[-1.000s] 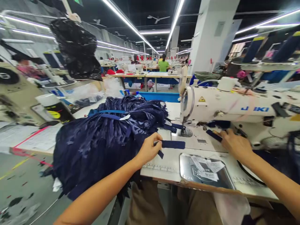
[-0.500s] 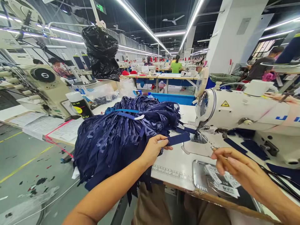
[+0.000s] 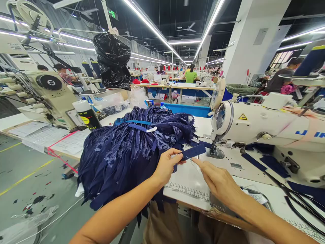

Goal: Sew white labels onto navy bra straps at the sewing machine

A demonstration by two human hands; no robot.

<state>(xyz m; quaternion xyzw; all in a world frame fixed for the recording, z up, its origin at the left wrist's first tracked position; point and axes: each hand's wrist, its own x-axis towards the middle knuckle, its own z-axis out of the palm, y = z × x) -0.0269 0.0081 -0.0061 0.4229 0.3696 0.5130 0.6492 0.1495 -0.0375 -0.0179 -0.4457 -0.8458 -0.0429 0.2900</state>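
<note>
My left hand (image 3: 168, 166) pinches a narrow navy fabric strip (image 3: 195, 151) between thumb and fingers; its free end points right toward the sewing machine. Closed around a slim pointed metal tool (image 3: 192, 162), possibly tweezers, my right hand (image 3: 220, 179) is close beside the left. The tool's tip is at the strip's lower edge; whether it touches the cloth I cannot tell. A big heap of navy strips (image 3: 122, 156) lies left of and behind my left hand. To the right is the white sewing machine (image 3: 246, 118), with its presser foot (image 3: 215, 150) just beyond the strip's end.
Black-handled scissors (image 3: 291, 193) lie at the right, near more navy pieces (image 3: 274, 165). A printed ruler (image 3: 188, 191) runs along the table's front edge. At left stand a spray can (image 3: 86, 115) and another machine (image 3: 50, 95). A black plastic bag (image 3: 111, 61) hangs above the heap.
My right hand has moved left with the metal tool, from beside the machine's needle area to the strip. The left hand still holds the strip in about the same place.
</note>
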